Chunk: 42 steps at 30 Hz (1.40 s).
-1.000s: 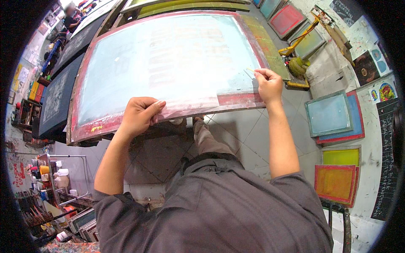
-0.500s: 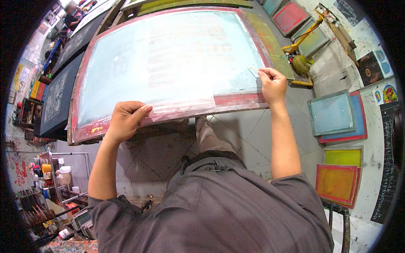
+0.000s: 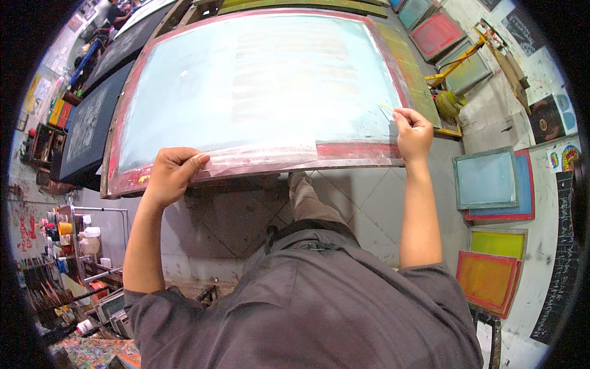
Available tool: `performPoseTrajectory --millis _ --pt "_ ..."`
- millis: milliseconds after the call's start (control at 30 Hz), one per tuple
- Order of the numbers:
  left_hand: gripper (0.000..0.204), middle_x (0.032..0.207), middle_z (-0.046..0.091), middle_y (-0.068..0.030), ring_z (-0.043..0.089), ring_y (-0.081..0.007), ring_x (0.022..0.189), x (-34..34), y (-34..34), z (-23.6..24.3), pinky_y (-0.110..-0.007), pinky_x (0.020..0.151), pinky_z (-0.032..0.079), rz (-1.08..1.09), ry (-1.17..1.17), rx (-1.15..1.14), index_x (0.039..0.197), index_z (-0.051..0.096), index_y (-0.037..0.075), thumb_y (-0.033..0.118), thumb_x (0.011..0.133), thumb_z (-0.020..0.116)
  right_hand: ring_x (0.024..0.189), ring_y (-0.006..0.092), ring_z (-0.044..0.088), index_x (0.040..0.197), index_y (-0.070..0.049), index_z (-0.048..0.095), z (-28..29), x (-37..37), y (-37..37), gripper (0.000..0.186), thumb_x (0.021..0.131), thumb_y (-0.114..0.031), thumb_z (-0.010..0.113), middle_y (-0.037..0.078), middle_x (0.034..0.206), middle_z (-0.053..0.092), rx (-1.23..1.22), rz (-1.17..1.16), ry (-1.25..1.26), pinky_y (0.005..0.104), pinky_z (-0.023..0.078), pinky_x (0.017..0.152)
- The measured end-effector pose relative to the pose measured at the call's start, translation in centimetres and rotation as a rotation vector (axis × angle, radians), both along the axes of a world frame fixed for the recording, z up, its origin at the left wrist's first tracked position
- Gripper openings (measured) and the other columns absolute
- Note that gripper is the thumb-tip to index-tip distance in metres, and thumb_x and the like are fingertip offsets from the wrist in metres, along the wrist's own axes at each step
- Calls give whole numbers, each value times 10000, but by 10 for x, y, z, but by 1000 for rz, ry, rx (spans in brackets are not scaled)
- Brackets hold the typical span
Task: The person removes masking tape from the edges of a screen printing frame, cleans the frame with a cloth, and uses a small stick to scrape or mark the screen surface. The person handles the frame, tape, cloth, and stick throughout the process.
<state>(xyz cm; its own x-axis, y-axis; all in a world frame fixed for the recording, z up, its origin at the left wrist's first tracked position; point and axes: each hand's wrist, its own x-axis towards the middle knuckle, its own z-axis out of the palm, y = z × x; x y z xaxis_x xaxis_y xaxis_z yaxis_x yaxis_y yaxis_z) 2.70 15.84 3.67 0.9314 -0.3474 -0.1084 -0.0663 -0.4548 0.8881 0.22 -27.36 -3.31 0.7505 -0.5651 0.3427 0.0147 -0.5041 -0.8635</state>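
Observation:
A large screen frame (image 3: 178, 92) with a pale blue mesh, faint print marks and a red-stained border lies in front of me. A pale translucent strip (image 3: 264, 154) runs along its near border. My left hand (image 3: 175, 172) pinches the strip at the lower left, thumb pressed on it. My right hand (image 3: 413, 132) is at the near right corner, fingers pinched on a thin yellowish sliver (image 3: 386, 107), too small to make out clearly.
Dark printing boards (image 3: 86, 132) stand at left, a person (image 3: 115, 15) beyond them. Coloured screens (image 3: 485, 178) lean along the right wall, near a yellow metal stand (image 3: 467, 52). A rack with containers (image 3: 64, 229) is at lower left.
The screen sits a little further right and higher in view. My left hand has slid left along the near border, widening the gap between my hands; both stay pinched.

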Motion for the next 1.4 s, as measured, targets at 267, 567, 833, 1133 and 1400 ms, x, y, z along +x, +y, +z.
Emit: performPoseTrajectory --millis 267,567,833,1133,1400 --pt "209 562 497 45 404 -23 496 -2 30 1 -190 439 307 59 -23 12 722 642 -13 142 860 616 624 89 561 818 -1 690 5 -2 4 121 745 -89 650 30 691 647 45 44 -29 229 442 596" --pt "205 535 459 51 374 -25 469 -3 74 2 -195 417 266 121 -49 23 716 626 -4 130 868 600 628 49 498 832 20 677 6 -2 5 95 770 -42 640 -4 705 609 42 36 -29 194 404 594" --pt "201 540 452 53 355 -26 464 -2 117 8 -190 414 253 155 0 46 750 640 5 165 867 605 586 40 481 829 12 681 0 0 1 103 768 -65 649 -20 665 591 83 66 -55 191 385 546" --pt "223 545 433 72 335 -14 476 -3 164 10 -188 423 231 184 -50 130 748 630 15 199 870 604 614 44 495 837 18 679 5 -2 5 101 774 -53 645 -5 692 605 86 75 -75 185 390 565" --pt "214 550 420 87 322 -6 483 -12 219 14 -191 433 220 296 -76 192 791 637 31 222 879 592 674 75 555 841 21 679 -1 -2 -4 112 769 -59 647 29 759 647 80 77 -67 195 426 631"
